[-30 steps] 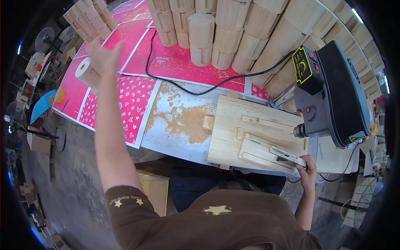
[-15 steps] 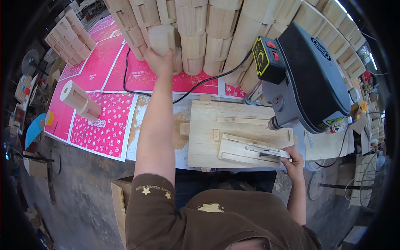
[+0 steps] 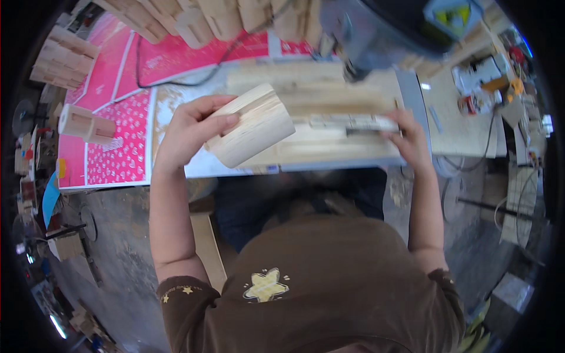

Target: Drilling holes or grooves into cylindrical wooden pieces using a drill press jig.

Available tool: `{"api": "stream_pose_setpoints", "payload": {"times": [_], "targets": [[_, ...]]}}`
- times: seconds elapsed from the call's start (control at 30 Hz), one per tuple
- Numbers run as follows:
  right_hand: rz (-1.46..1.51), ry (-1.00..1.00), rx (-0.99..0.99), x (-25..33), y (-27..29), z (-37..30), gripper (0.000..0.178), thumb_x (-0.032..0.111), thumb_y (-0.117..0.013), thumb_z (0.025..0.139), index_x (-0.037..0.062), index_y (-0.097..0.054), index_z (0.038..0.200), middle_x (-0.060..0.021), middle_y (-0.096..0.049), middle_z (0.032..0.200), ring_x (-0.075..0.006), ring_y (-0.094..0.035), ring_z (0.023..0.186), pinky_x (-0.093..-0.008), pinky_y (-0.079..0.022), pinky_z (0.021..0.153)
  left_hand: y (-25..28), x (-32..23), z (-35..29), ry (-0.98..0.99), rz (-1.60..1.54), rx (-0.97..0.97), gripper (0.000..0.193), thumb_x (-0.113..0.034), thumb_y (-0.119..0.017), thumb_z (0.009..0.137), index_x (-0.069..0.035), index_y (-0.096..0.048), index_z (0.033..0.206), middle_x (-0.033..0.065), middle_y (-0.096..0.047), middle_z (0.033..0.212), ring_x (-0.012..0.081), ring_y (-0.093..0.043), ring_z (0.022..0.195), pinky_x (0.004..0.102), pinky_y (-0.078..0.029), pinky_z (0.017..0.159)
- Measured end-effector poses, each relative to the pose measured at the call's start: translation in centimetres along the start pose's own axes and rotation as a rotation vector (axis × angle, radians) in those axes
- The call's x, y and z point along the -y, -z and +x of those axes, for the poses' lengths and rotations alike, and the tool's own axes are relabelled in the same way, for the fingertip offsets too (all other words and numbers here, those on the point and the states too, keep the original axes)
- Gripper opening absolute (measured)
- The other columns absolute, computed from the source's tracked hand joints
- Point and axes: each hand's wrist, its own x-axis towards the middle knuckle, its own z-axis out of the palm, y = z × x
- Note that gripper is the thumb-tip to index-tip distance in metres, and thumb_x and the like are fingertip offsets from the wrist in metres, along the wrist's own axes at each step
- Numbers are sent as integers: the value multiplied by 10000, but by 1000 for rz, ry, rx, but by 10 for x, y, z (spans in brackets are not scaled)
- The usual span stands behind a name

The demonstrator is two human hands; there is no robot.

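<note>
My left hand [image 3: 187,129] is closed round one end of a pale wooden cylinder [image 3: 259,126], thumb on the near face and fingers behind. The cylinder is tilted in the air over the front of the table, and a groove runs along its upper side. At the right, my right hand [image 3: 411,138] pinches the end of a narrow, light bar with metal parts [image 3: 353,122]. This bar lies over a wooden jig board [image 3: 306,150], which is smeared by motion. Above the board hangs the dark drill-press head [image 3: 382,32], also blurred.
Stacked wooden cylinders [image 3: 220,17] line the back of the table, with another stack [image 3: 65,56] at the far left. Two cylinders [image 3: 88,123] lie end to end on pink printed sheets [image 3: 123,147]. A black cable [image 3: 220,59] curves across the back.
My left hand has brought a cylinder from the back stacks toward me and tilted it. My right hand keeps hold of the bar. The whole view has shifted.
</note>
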Motion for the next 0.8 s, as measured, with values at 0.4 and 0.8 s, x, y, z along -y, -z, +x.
{"api": "stream_pose_setpoints", "payload": {"times": [0.4, 0.8], "targets": [[188, -40, 187, -5, 11, 13, 223, 20, -682, 739, 18, -632, 956, -30, -593, 926, -152, -542, 893, -264, -415, 800, -59, 21, 38, 47, 150, 278, 490, -269, -733, 751, 36, -600, 1112, 80, -658, 858, 111, -599, 754, 231, -470, 664], [-35, 62, -64, 3, 3, -11, 302, 28, -720, 684, 9, -624, 969, -85, -598, 874, -219, -577, 819, -286, -448, 704, -174, 82, -24, -551, 195, -401, 693, -160, -756, 692, 10, -416, 1271, 179, -498, 1198, 300, -488, 1111, 454, -358, 962]]}}
